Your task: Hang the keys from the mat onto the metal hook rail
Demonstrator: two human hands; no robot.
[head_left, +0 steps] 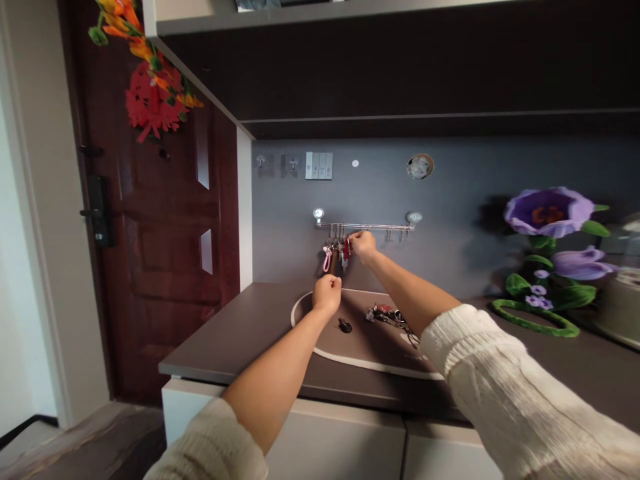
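Observation:
My right hand (363,245) reaches up to the metal hook rail (380,227) on the grey wall, its fingers pinched on a red key tag (346,249) among several hanging keys. A pink strap (327,259) hangs at the left end of that bunch. My left hand (327,293) is closed in a fist just below, above the oval tray (350,360) on the counter; what it holds is hidden. On the tray lie a dark key fob (345,326) and a bunch of keys (389,315).
A dark red door (160,233) with a black lock stands at left, red and orange decorations on it. Purple felt flowers (550,253) sit on the counter at right. Light switches (319,165) are on the wall above the rail. White cabinet fronts lie below the counter.

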